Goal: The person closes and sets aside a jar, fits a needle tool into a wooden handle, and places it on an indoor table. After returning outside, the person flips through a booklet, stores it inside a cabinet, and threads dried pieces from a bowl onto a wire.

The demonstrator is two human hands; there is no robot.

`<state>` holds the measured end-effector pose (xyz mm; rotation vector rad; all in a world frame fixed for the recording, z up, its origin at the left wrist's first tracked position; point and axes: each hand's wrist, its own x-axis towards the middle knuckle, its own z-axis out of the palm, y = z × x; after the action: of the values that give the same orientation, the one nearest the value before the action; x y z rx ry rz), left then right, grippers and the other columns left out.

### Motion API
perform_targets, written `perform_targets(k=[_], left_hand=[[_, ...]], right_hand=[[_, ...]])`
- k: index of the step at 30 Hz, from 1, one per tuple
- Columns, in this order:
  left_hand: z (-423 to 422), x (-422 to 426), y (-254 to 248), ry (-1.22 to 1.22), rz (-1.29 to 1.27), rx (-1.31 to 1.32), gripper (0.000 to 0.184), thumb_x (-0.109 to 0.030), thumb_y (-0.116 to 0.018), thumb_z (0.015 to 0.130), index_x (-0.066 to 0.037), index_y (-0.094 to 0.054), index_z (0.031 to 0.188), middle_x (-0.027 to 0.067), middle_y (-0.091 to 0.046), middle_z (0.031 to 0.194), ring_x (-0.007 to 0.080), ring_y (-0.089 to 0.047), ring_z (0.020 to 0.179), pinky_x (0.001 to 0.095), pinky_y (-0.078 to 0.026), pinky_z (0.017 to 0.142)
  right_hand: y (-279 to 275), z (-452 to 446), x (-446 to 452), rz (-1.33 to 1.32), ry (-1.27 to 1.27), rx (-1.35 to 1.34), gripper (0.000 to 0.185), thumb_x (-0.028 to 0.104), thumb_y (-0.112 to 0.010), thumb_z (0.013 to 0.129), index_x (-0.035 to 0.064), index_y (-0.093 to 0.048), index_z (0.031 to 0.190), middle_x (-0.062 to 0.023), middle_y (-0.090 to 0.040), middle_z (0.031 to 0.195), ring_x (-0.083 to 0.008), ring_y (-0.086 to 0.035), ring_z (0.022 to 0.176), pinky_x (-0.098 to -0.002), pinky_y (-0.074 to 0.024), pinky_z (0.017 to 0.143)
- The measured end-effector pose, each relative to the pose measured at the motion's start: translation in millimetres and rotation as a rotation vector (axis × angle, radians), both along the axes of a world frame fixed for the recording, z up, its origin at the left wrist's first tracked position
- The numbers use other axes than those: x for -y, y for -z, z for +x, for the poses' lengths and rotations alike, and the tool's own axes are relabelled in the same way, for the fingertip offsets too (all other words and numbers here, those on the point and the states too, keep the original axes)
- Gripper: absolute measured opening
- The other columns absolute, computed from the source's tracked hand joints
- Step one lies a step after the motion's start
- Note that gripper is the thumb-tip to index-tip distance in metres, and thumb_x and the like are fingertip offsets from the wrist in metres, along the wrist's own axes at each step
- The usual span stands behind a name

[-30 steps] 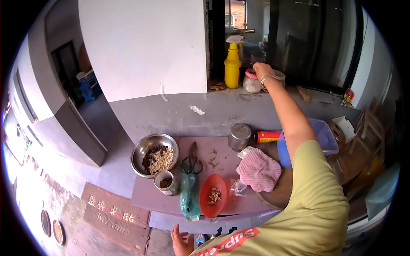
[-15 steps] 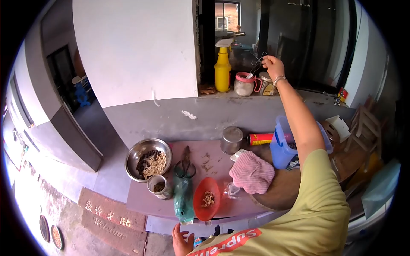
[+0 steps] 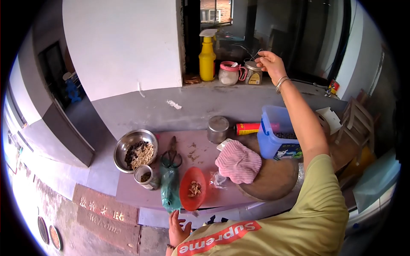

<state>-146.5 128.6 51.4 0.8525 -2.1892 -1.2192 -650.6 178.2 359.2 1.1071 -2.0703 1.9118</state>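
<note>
My right hand (image 3: 271, 65) is stretched out to the windowsill, fingers pinched on a thin looped wire (image 3: 256, 53). Right below it stands a glass jar with a metal lid (image 3: 253, 73). Beside that is a pink-rimmed jar with a handle (image 3: 229, 76), white contents inside. My left hand (image 3: 178, 230) hangs by the table's front edge, fingers apart and holding nothing. Closest to it are a green plastic bag (image 3: 170, 187) and a red bowl (image 3: 197, 177) with some pale pieces. Scissors (image 3: 171, 159) lie at the bag's top end.
A steel bowl (image 3: 121, 147) of dark and pale pieces and an open can (image 3: 149, 182) stand at left. Further right are a lidded metal container (image 3: 218, 129), a pink cloth (image 3: 239, 162), a round board (image 3: 273, 181) and a blue tub (image 3: 268, 138). A yellow spray bottle (image 3: 207, 59) stands on the sill.
The view has shifted, so the table and sill things sit further left and higher. My right hand has come lower, nearer the metal-lidded jar, still with the wire. My left hand stays near the table edge.
</note>
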Motion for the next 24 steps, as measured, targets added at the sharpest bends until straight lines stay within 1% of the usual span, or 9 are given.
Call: perform_targets(k=[7, 10, 11, 13, 15, 17, 21, 22, 24], left_hand=[[-6, -4, -5, 0.027, -0.015, -0.009, 0.06, -0.003, -0.065, 0.066, -0.002, -0.036, 0.119, 0.0152, -0.039, 0.119, 0.0192, -0.059, 0.078, 0.0284, -0.049, 0.063], [-13, -1, -2, 0.067, 0.012, -0.097, 0.062, -0.001, -0.065, 0.063, -0.004, -0.037, 0.119, 0.0157, -0.039, 0.119, 0.0207, -0.059, 0.077, 0.0285, -0.049, 0.062], [-18, 0, -6, 0.088, -0.037, -0.13, 0.065, 0.007, -0.065, 0.062, -0.003, -0.035, 0.12, 0.0143, -0.041, 0.115, 0.0182, -0.06, 0.077, 0.0253, -0.049, 0.057], [-30, -3, -27, 0.091, -0.041, -0.159, 0.049, -0.001, -0.061, 0.074, -0.003, -0.037, 0.117, 0.0136, -0.047, 0.108, 0.0181, -0.06, 0.078, 0.0257, -0.049, 0.059], [-42, 3, -30, 0.141, -0.261, -0.306, 0.056, -0.003, -0.059, 0.077, -0.005, -0.032, 0.127, 0.0102, -0.058, 0.087, 0.0195, -0.059, 0.076, 0.0279, -0.048, 0.06], [-51, 3, -43, 0.227, -0.033, -0.368, 0.057, -0.006, -0.059, 0.078, -0.005, -0.03, 0.127, 0.0113, -0.056, 0.099, 0.0196, -0.059, 0.082, 0.0277, -0.048, 0.065], [-68, -2, -54, 0.317, 0.381, -0.618, 0.051, -0.01, -0.055, 0.083, -0.004, -0.031, 0.127, 0.0104, -0.05, 0.113, 0.0179, -0.052, 0.1, 0.0265, -0.045, 0.077], [-69, -2, -52, 0.347, 0.545, -0.662, 0.047, -0.011, -0.052, 0.085, -0.004, -0.032, 0.127, 0.0091, -0.05, 0.112, 0.0178, -0.049, 0.105, 0.0268, -0.043, 0.082], [-67, 3, -51, 0.319, 0.632, -0.594, 0.046, -0.012, -0.051, 0.086, -0.005, -0.032, 0.127, 0.0093, -0.049, 0.114, 0.018, -0.049, 0.105, 0.0275, -0.042, 0.084]], right_hand=[[1, 35, -19, 0.036, -0.151, -0.003, 0.02, 0.004, -0.042, 0.085, -0.001, -0.05, 0.103, -0.0082, -0.059, 0.083, -0.0111, -0.058, 0.064, -0.0194, -0.0431, 0.051], [27, 59, -23, 0.101, -0.27, -0.047, 0.017, 0.006, -0.042, 0.086, 0.0049, -0.05, 0.1, -0.0048, -0.058, 0.082, -0.0097, -0.058, 0.056, -0.019, -0.0408, 0.044], [36, 78, -25, 0.193, -0.288, -0.067, 0.013, 0.007, -0.042, 0.086, 0.0053, -0.05, 0.097, -0.0021, -0.056, 0.08, -0.0093, -0.057, 0.056, -0.0186, -0.0414, 0.045], [74, 109, -24, 0.262, -0.443, -0.034, 0.016, 0.001, -0.042, 0.084, 0.0054, -0.05, 0.097, -0.0025, -0.056, 0.083, -0.0108, -0.057, 0.056, -0.0205, -0.0451, 0.048], [119, 142, -20, 0.415, -0.478, -0.426, 0.02, 0.001, -0.051, 0.076, 0.0026, -0.054, 0.096, -0.0095, -0.06, 0.082, -0.0151, -0.059, 0.061, -0.0264, -0.0478, 0.05], [136, 188, -28, 0.58, -0.542, -0.659, 0.027, 0.005, -0.05, 0.075, 0.0075, -0.052, 0.101, -0.0085, -0.061, 0.081, -0.0248, -0.06, 0.064, -0.0328, -0.0489, 0.057], [191, 246, -22, 0.59, -0.765, -0.469, 0.022, 0.009, -0.05, 0.082, 0.0073, -0.051, 0.104, -0.0062, -0.06, 0.087, -0.0122, -0.058, 0.057, -0.025, -0.0475, 0.051], [190, 263, -22, 0.646, -0.798, -0.279, 0.021, 0.012, -0.05, 0.084, 0.0078, -0.052, 0.104, -0.0066, -0.06, 0.088, -0.0128, -0.058, 0.058, -0.0247, -0.0474, 0.052], [212, 277, -17, 0.484, -0.759, -0.379, 0.022, 0.013, -0.052, 0.084, 0.0076, -0.052, 0.104, -0.0099, -0.061, 0.087, -0.022, -0.061, 0.066, -0.0285, -0.0482, 0.058]])
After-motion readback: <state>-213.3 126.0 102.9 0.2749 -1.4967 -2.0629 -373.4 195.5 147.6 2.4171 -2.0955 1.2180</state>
